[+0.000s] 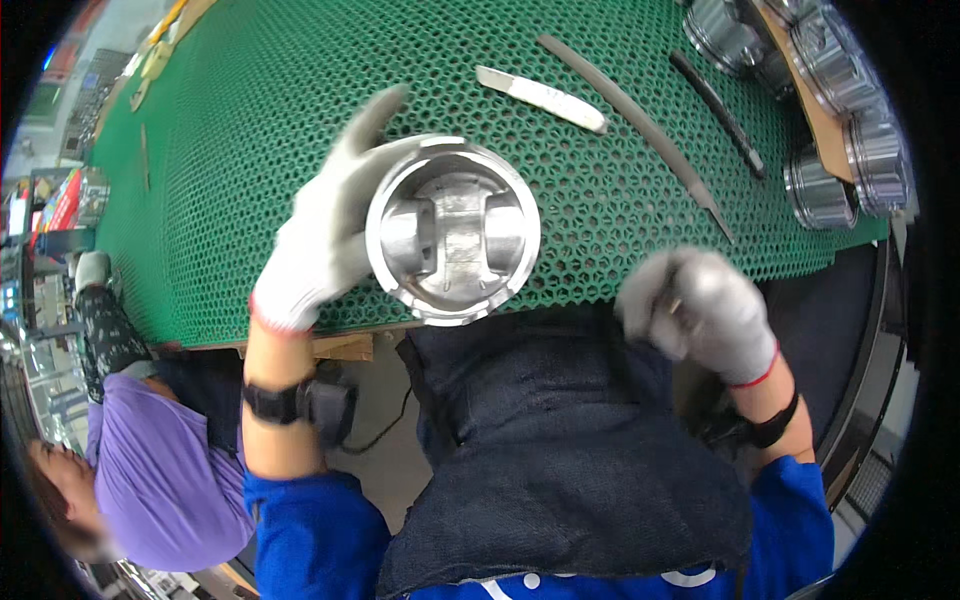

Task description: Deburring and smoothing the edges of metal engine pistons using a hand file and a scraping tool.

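Observation:
My left hand (325, 225), in a white glove with a red cuff edge, grips a shiny metal piston (462, 235) from its left side. The piston's open underside faces up, showing the hollow inside and the pin bosses. Its lower rim reaches over the front edge of the green mat (590, 215). Off to the right, beyond the mat's front edge, my gloved right hand (705, 310) is closed and smeared by motion. A small brownish spot shows between its fingers, too blurred to name.
Beyond the piston lie a white-wrapped blade tool (545, 98), a long grey file (640, 120) and a thin black rod-like tool (718, 112). Several pistons (820, 190) stand at the right around a cardboard divider (815, 110). A co-worker in a purple top (165, 475) sits at the left.

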Available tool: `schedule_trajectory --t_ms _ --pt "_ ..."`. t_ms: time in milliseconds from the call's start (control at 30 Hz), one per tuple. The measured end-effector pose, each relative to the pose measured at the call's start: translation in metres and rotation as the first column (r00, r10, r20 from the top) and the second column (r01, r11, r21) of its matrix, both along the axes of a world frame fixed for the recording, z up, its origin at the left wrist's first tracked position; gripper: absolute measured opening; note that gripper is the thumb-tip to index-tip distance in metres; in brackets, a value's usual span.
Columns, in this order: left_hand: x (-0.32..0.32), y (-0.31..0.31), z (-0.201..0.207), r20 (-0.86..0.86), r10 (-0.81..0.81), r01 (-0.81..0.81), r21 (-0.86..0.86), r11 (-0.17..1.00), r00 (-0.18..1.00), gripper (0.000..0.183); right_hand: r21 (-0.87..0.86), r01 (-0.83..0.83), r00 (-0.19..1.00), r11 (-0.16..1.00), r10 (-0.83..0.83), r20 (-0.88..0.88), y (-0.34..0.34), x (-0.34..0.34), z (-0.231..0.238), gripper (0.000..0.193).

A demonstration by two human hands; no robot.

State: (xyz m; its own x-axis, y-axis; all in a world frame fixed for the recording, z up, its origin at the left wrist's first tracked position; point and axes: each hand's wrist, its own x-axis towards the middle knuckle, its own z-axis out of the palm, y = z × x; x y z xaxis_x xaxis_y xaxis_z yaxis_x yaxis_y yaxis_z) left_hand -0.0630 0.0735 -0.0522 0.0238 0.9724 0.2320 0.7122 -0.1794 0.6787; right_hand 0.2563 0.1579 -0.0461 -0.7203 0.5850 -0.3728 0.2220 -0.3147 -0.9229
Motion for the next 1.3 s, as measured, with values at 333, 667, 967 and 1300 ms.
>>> schedule_trajectory --t_ms 333,667,967,1300 --pt "0.083 -0.002 0.039 -0.531 0.06 0.069 0.221 0.973 0.845 0.045 0.77 -0.144 0.989 0.622 0.058 0.138 0.0 -0.04 0.016 0.023" --pt "0.077 0.034 0.051 -0.561 -0.013 0.007 -0.013 1.0 0.828 0.031 0.91 -0.307 0.952 0.278 0.099 0.29 0.001 -0.05 0.014 0.027" --pt "0.03 0.015 0.049 -0.191 0.029 0.024 0.272 0.962 0.981 0.049 0.868 -0.177 0.982 0.464 0.025 0.187 0.006 -0.023 0.019 0.018" --pt "0.051 -0.072 -0.014 0.282 0.376 -0.408 0.062 0.911 0.883 0.107 0.476 -0.377 0.903 0.794 0.43 -0.002 0.006 -0.029 0.021 0.033"
